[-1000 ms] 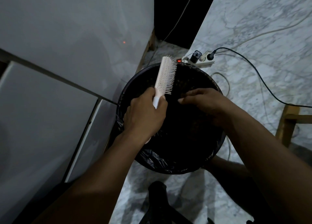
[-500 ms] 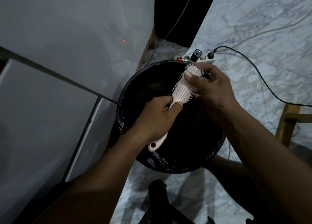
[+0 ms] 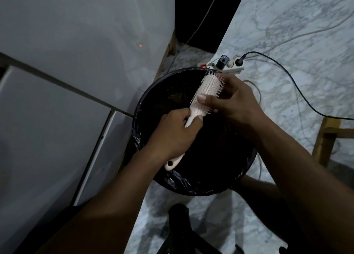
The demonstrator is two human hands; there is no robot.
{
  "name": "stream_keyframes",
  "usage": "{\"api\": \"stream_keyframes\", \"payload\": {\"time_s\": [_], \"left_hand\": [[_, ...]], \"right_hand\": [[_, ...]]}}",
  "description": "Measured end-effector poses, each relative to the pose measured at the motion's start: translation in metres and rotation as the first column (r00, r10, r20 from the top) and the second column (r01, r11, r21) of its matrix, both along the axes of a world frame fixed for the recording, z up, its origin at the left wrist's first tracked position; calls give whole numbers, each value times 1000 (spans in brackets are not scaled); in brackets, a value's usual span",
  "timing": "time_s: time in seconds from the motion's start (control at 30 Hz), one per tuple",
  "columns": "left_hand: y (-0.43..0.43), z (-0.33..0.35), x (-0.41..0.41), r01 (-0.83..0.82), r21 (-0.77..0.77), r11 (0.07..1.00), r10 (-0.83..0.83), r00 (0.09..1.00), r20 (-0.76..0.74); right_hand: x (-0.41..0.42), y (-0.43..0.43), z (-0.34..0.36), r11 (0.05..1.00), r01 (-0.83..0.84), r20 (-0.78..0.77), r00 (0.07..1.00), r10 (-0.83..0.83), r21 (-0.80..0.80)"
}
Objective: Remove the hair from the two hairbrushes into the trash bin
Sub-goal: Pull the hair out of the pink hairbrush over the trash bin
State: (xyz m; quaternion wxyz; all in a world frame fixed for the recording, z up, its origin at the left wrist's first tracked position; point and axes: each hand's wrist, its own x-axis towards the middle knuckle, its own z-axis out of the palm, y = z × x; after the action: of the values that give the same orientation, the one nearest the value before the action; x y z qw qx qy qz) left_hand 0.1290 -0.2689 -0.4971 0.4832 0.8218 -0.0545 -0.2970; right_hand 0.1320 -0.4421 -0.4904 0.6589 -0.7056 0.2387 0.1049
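Hairbrush [image 3: 207,90] held above the trash bin [image 3: 151,100]; left hand [image 3: 175,134] grips its handle, right hand [image 3: 232,100] fingers pinch at the bristles. Cleaning under way; second brush unseen.

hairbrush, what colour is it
Pale pink, bristles too; the hairbrush shows in the head view, held over the black-lined bin.

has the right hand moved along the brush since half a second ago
Yes. The right hand has slid down the hairbrush toward the handle, away from the power strip past the trash bin rim, leaving the brush tip uncovered.
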Motion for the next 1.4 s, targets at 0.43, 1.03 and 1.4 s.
{"api": "stream_keyframes", "payload": {"time_s": [0.43, 1.03, 1.4], "left_hand": [[-3, -2, -4, 67, -26, 997, -66, 997, 38], [2, -1, -5, 56, 193, 980, -69, 996, 64], [0, -1, -6, 92, 94, 991, -101, 990, 95]], "right_hand": [[5, -7, 3, 892, 451, -83, 889, -450, -7], [-3, 5, -8, 933, -67, -50, 997, 53, -354], [-1, -10, -16, 925, 276, 99, 961, -258, -260]]}}
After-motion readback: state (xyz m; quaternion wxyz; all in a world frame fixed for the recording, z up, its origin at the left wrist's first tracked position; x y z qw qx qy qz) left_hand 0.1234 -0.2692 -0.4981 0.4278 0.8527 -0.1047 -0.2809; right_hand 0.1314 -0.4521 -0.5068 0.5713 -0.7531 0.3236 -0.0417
